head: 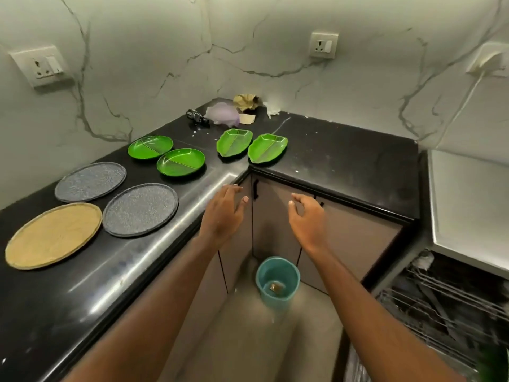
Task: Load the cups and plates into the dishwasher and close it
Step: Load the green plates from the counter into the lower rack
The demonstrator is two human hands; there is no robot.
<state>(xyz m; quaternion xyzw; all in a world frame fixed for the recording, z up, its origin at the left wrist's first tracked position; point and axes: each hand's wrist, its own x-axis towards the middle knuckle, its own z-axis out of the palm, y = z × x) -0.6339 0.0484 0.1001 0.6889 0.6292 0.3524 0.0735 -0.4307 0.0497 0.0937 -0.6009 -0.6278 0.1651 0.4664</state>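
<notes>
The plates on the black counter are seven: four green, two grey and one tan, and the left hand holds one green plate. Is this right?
Not quite: in the head view the left hand holds nothing; its fingers are spread near the counter edge. The plate counts are right.

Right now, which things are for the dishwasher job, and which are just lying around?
For the job: round green plates, leaf-shaped green plates, grey plates, tan plate, dishwasher rack.
Just lying about: teal bucket, crumpled paper, purple bag.
</notes>
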